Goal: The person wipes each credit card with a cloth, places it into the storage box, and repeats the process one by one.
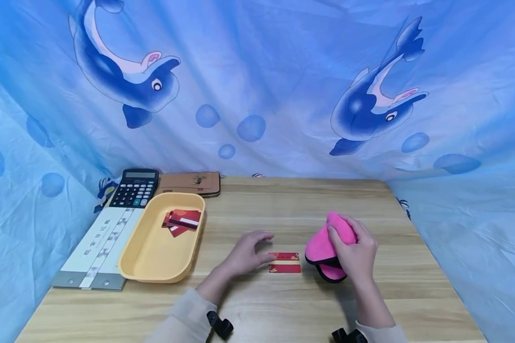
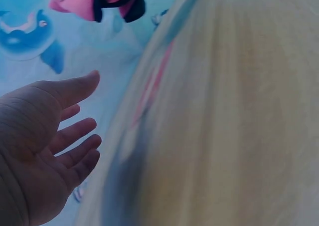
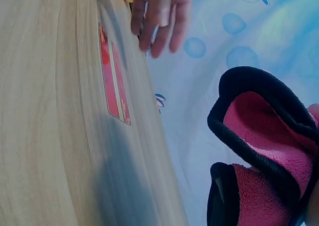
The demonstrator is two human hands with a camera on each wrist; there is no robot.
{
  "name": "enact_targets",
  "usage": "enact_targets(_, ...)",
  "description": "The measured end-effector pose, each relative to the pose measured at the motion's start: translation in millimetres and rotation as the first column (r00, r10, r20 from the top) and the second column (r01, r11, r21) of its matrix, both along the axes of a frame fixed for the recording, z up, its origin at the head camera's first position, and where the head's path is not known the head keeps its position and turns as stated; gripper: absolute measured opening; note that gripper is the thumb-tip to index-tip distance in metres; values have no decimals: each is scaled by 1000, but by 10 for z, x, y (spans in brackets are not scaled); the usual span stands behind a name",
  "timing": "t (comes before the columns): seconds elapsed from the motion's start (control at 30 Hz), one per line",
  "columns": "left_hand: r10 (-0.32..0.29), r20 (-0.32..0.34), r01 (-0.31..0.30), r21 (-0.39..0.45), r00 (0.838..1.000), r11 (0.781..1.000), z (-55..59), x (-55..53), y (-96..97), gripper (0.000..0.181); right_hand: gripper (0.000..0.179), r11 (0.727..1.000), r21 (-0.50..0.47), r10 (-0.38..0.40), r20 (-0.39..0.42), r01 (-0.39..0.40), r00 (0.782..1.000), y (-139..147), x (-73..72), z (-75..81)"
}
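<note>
My right hand (image 1: 358,250) grips a folded pink cloth (image 1: 328,243) with black edging, held above the wooden table right of a red card. In the right wrist view the cloth (image 3: 266,131) shows its fuzzy pink side, bent into loops. The red card (image 1: 285,269), crossed by a pale stripe, lies flat on the table between my hands. My left hand (image 1: 248,252) hovers at the card's left end, thumb and fingers spread apart, holding nothing. In the left wrist view its fingers (image 2: 75,136) look loosely bent. Whether the thumb touches the card I cannot tell.
A yellow tray (image 1: 139,252) stands at the left with several red cards (image 1: 184,220) inside. Beside it lie a white and grey folder (image 1: 94,247), a black calculator (image 1: 135,188) and a brown notebook (image 1: 176,183). A blue dolphin curtain (image 1: 283,85) surrounds the table.
</note>
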State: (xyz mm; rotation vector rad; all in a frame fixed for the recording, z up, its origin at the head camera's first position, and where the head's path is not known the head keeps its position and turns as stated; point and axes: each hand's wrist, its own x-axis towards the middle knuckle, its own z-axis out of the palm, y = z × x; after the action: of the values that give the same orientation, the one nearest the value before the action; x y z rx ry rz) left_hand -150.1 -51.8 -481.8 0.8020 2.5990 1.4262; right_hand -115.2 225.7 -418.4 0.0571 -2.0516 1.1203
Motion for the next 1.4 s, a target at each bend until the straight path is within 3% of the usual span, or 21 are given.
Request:
enact_targets(0.27,-26,-1,26,-153,1000,988,-168,11,100,70,37,1000,-12,-21,40,22,999,1,18,-7)
enact_targets(0.57,13,-61,-19,-97,998,995,-137,2,131,63,37,1000,7,-27,34,27,999,27,-5,-16)
enact_targets(0.8,26,-46,-32,-141,999,990,-136,33,151,49,36,1000,-5,-17,56,18,998,17,2,-32)
enact_targets(0.97,54,15,-53,-77,998,996,-125,60,111,49,37,1000,-15,-12,75,13,997,4,1,-57)
enact_targets(1.1,106,38,-107,28,994,994,-130,22,47,67,37,1000,-12,-2,55,2,998,-9,-21,-61)
enact_targets(1.17,144,71,-150,100,987,984,-134,-5,19,77,37,1000,-8,5,49,-5,999,-23,-33,-57)
enact_targets(1.23,186,111,-205,192,976,960,-138,-30,1,79,37,1000,-9,19,52,-19,998,-46,-44,-47)
enact_targets(1.3,233,180,-278,289,956,916,-105,-55,-5,73,37,999,-8,36,54,-36,998,-81,-63,-33)
enact_targets(1.4,294,256,-379,414,921,827,33,-99,9,57,37,997,15,79,28,-80,996,-176,-108,9)
